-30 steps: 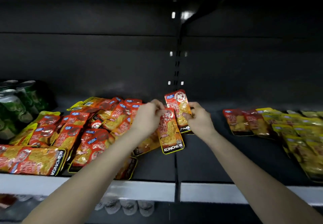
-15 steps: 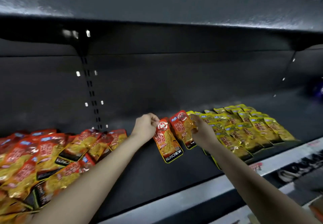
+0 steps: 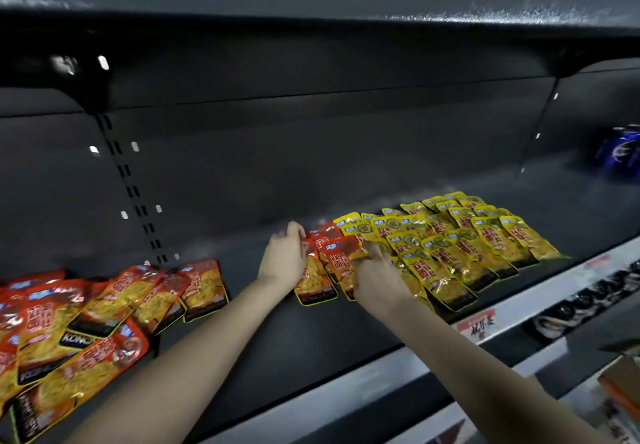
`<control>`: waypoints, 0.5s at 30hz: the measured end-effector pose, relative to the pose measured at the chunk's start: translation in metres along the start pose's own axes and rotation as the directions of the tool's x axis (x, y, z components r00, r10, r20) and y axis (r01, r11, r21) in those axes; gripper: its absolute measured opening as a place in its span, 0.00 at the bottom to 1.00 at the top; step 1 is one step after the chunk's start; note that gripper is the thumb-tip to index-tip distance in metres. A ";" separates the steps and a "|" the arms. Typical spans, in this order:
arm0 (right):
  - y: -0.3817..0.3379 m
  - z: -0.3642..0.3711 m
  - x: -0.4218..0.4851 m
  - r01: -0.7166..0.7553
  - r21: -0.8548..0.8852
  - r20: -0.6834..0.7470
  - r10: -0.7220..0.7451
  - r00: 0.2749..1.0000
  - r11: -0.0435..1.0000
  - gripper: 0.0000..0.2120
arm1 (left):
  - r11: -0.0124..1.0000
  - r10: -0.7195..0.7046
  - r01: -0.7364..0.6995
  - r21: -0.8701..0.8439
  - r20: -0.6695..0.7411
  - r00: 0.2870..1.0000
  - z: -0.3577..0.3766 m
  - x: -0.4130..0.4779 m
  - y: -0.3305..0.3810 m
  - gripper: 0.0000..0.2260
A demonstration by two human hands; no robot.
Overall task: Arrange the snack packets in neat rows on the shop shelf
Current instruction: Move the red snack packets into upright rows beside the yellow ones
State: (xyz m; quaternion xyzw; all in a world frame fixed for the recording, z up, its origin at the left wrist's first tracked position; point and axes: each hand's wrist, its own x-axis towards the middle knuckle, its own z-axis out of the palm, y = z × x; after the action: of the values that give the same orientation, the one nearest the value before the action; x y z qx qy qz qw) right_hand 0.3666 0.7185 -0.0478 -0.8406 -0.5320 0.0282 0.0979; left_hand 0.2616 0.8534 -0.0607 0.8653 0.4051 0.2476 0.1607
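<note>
I have both hands down at the shelf (image 3: pixel 242 312), working on two red packets (image 3: pixel 332 256) that lie on the dark board just left of the yellow packets (image 3: pixel 467 239). My left hand (image 3: pixel 282 260) has its grip closed on the upper left edge of the red packets, fingers curled over the top corner. My right hand (image 3: pixel 375 281) has its grip clamped on their right side, where they touch the first yellow row. I judge I'm holding them from both sides so I can square them up and butt them against the yellow block as the start of a new red column. They are tilted and overlap each other, so they aren't settled yet. The yellow ones already sit in overlapping, shingled rows running back toward the rear wall, which gives me a line to copy. Well apart on the left, the loose red heap (image 3: pixel 86 312) is a jumble, so most of the sorting remains. These glossy pouches look slippery, so one could slide and disturb the yellow row.
</note>
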 end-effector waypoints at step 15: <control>-0.003 0.011 0.001 0.103 0.009 0.074 -0.103 0.992 0.995 0.29 | 0.980 0.034 -0.053 0.191 0.102 0.994 0.011 -0.016 0.012 0.20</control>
State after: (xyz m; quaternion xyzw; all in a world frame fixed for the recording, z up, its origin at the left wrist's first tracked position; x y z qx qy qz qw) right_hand 0.3628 0.7215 -0.0581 -0.8102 -0.5778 0.0557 0.0813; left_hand 0.2666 0.8328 -0.0681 0.8966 0.3998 0.1678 0.0900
